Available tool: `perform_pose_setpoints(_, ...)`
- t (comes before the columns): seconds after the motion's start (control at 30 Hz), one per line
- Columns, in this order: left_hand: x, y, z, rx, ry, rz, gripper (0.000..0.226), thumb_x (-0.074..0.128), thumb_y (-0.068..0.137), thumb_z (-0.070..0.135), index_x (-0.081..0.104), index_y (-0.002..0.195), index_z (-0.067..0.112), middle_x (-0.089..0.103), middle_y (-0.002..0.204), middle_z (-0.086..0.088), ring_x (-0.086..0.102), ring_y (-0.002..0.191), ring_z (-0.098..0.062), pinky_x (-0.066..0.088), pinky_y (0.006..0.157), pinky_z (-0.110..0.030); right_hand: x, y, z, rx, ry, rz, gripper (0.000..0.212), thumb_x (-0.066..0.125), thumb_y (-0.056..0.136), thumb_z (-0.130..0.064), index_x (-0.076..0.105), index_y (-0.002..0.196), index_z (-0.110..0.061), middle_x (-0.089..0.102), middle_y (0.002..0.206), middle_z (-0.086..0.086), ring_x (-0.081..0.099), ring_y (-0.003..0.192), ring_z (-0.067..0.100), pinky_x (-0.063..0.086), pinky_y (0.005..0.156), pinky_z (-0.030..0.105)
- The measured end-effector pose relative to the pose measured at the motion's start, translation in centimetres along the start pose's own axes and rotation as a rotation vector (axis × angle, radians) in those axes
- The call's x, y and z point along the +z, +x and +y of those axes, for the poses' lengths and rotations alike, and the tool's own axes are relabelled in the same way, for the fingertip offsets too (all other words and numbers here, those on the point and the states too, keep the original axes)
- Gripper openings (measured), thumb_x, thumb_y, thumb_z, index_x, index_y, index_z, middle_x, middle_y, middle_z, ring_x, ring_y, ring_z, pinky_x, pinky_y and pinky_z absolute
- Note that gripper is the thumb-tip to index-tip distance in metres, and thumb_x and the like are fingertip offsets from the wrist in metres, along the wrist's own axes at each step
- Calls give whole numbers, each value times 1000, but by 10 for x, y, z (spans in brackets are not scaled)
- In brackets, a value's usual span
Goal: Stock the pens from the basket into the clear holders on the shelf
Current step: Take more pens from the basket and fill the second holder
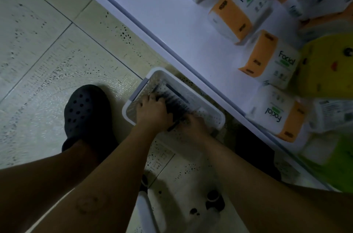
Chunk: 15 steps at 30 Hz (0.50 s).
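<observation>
Pale speckled floor tiles (pixel 47 51) — white shelf (pixel 172 22) alongside, dim light.

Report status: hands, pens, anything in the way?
Left hand and right hand both down in basket, on pens; grip unclear. Pens not yet out. Holders not in view. Nothing blocks the basket.

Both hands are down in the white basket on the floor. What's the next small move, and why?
Probably close the left hand and right hand round a bundle of the dark pens and lift it clear. Both rest on the row inside the white perforated plastic basket; whether either grips yet is unclear in the dim light.
</observation>
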State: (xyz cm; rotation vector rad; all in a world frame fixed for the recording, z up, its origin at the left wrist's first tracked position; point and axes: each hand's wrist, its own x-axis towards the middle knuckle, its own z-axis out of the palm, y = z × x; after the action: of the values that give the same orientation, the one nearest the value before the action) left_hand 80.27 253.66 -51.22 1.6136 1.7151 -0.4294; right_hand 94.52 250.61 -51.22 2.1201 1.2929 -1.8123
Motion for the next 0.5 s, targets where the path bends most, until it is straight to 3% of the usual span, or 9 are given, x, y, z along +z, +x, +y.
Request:
perform_pose_setpoints(0.13, 4, 5, -1, 21, -28, -88, 55, 55, 89, 45, 47, 134, 15, 28, 150, -13, 28, 135, -33, 28, 110, -49, 13, 7, 10, 79, 110, 69, 46, 69, 86, -21, 54, 128, -9, 54, 125, 4, 53, 118, 25, 46, 90, 22)
perform_pose_setpoints(0.27, 10, 5, 3, 26, -18, -67, 55, 56, 90, 44, 47, 136, 16, 27, 151, -12, 28, 135, -34, 29, 109, -47, 33, 16, 13, 162, 215, 86, 86, 71, 69, -45, 38, 144, -17, 32, 147, 5, 40, 129, 26, 38, 107, 37)
perform_pose_setpoints(0.37, 13, 8, 1, 35, -48, -67, 49, 55, 90, 44, 54, 131, 18, 30, 146, -13, 33, 131, -33, 33, 108, -46, 40, 21, 2, 252, 269, 107, 95, 64, 69, -54, 30, 149, -18, 29, 150, 11, 35, 135, 34, 36, 109, 41)
perform_pose_setpoints(0.43, 15, 8, 0, 54, -78, -61, 47, 57, 89, 44, 57, 129, 19, 35, 144, -12, 37, 128, -31, 38, 105, -45, 40, 23, 2, 298, 272, 130, 86, 64, 81, -42, 23, 151, -13, 21, 152, 15, 33, 134, 36, 39, 107, 39)
perform_pose_setpoints(0.5, 15, 6, 0, 53, -121, -33, 42, 60, 88, 38, 59, 126, 18, 38, 141, -12, 40, 125, -29, 42, 101, -43, 40, 24, 7, 346, 313, 169, 68, 59, 89, -17, 27, 149, -9, 20, 151, 10, 41, 122, 30, 48, 88, 17)
